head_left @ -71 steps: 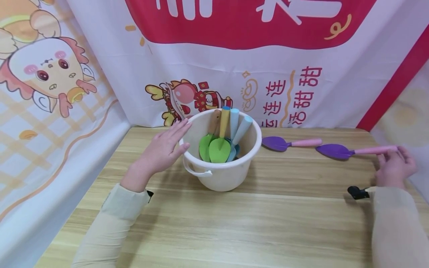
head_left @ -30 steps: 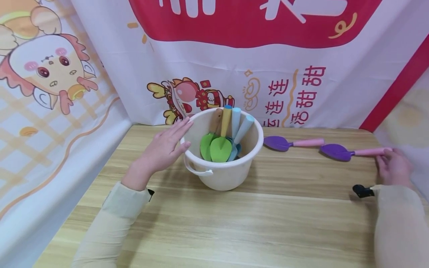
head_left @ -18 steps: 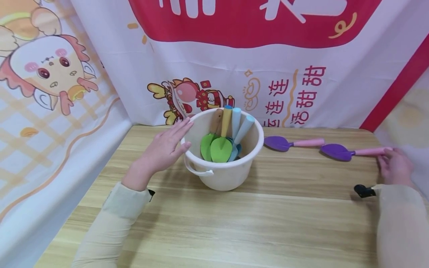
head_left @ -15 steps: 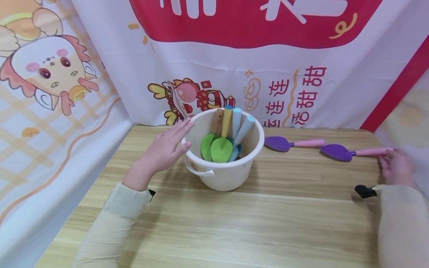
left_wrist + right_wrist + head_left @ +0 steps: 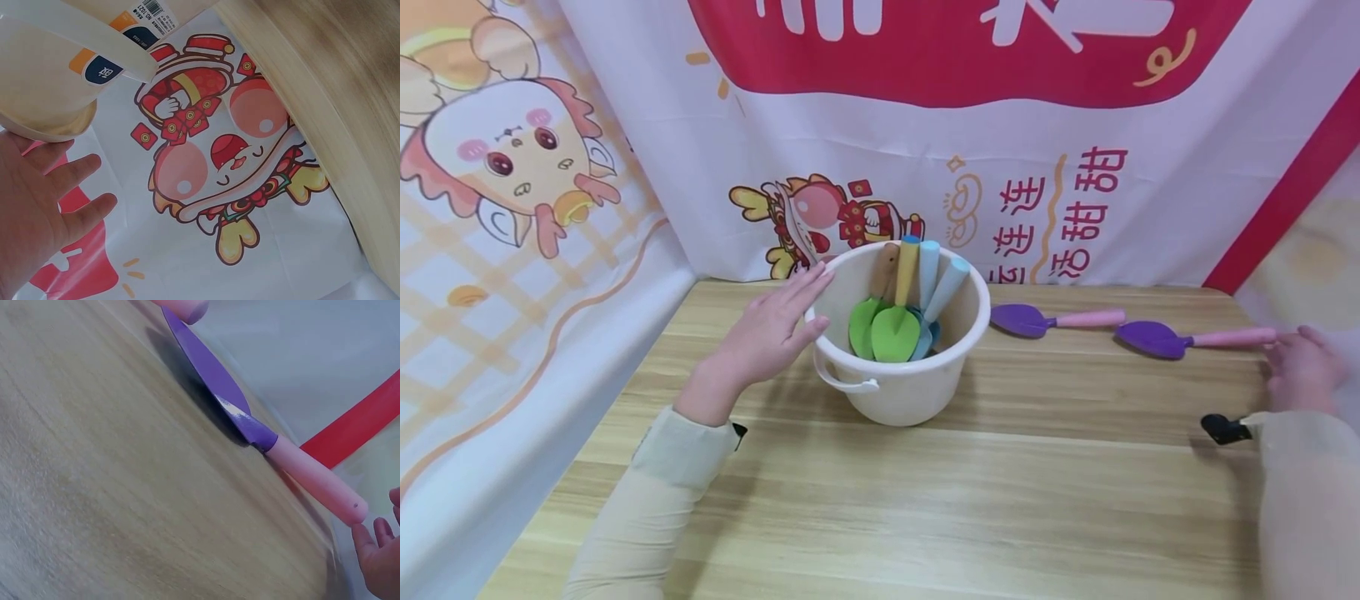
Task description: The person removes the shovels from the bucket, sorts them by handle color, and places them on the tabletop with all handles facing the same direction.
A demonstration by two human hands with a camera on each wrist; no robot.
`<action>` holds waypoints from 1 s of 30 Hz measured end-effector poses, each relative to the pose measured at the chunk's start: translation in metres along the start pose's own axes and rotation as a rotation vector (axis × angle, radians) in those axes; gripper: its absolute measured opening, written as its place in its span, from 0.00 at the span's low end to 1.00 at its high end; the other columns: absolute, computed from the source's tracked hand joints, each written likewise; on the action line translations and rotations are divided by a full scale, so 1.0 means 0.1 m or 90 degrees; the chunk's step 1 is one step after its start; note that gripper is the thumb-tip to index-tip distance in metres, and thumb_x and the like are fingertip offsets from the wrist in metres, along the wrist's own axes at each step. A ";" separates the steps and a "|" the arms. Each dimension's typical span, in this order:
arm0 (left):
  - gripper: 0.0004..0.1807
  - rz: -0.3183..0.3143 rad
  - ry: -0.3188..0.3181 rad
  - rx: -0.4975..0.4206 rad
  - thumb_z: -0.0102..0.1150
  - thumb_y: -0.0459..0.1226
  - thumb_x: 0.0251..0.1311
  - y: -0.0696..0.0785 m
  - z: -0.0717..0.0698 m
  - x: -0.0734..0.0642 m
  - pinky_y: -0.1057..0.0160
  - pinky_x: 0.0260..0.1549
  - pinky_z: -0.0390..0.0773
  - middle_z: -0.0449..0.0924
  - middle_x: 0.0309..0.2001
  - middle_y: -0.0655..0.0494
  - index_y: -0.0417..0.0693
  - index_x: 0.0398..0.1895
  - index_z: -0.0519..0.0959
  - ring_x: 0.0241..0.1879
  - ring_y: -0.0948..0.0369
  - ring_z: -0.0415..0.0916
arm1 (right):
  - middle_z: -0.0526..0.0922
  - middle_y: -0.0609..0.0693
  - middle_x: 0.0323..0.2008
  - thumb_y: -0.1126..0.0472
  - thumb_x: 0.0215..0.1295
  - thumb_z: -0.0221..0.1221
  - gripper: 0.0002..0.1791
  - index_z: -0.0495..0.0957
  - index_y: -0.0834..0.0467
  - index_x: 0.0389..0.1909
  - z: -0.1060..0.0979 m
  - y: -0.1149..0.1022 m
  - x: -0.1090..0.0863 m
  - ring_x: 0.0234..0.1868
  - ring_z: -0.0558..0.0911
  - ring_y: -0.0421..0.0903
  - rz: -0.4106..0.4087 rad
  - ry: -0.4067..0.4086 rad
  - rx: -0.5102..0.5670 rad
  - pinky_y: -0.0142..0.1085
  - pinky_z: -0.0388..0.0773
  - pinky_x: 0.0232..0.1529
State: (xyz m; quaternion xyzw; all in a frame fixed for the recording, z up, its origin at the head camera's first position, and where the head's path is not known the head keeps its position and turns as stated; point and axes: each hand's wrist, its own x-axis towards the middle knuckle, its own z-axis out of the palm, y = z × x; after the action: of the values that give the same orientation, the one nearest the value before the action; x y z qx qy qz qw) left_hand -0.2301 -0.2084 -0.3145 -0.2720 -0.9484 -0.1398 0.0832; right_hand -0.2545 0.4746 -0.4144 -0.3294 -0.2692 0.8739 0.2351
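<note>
Head view: at the right of the frame, the purple trowel (image 5: 1206,339) with a pink handle lies on the wooden surface (image 5: 925,517), its long axis almost level across the picture, blade tip to the left and handle end to the right. A second trowel (image 5: 1069,319) lies just left of it along nearly the same line, its tip near the white bucket (image 5: 901,398). The right hand (image 5: 1305,368) is at the handle end of the purple trowel, fingers loose and gripping nothing; it is blurred, and I cannot tell whether a fingertip touches the handle. In the right wrist view this trowel slants from upper left to lower right, and the hand is cut off at the right edge. The left hand (image 5: 775,332) rests at the left of the bucket's rim, fingers straight; the left wrist view, with the bucket cropped at upper left, shows them spread. In the bucket, green-bladed trowels (image 5: 895,335) partly hide the blue-handled tools (image 5: 946,292), whose lower ends are hard to make out
</note>
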 end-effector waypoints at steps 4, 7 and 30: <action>0.35 -0.003 -0.002 -0.001 0.44 0.51 0.79 0.01 0.00 0.00 0.30 0.69 0.54 0.42 0.83 0.57 0.54 0.83 0.52 0.80 0.49 0.44 | 0.77 0.49 0.19 0.80 0.67 0.49 0.17 0.77 0.55 0.38 0.02 0.01 -0.02 0.15 0.75 0.42 -0.046 -0.001 -0.070 0.30 0.74 0.13; 0.35 -0.001 -0.002 0.000 0.45 0.50 0.79 0.01 0.00 0.00 0.30 0.69 0.55 0.43 0.83 0.56 0.53 0.83 0.52 0.80 0.49 0.44 | 0.76 0.48 0.22 0.80 0.68 0.49 0.16 0.76 0.56 0.41 0.04 0.00 -0.04 0.18 0.75 0.41 -0.061 -0.016 -0.059 0.29 0.76 0.16; 0.35 -0.002 -0.003 0.001 0.45 0.50 0.79 0.00 0.00 0.01 0.31 0.69 0.54 0.42 0.83 0.57 0.53 0.83 0.52 0.80 0.50 0.43 | 0.75 0.46 0.37 0.81 0.66 0.56 0.16 0.74 0.57 0.43 0.47 -0.13 -0.36 0.30 0.77 0.40 -0.100 -0.136 -0.055 0.27 0.81 0.30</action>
State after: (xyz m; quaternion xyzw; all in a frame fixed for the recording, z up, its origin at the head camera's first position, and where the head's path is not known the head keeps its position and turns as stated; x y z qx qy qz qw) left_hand -0.2307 -0.2076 -0.3140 -0.2710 -0.9490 -0.1388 0.0812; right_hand -0.2609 0.4482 -0.3600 -0.2223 -0.3548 0.8706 0.2583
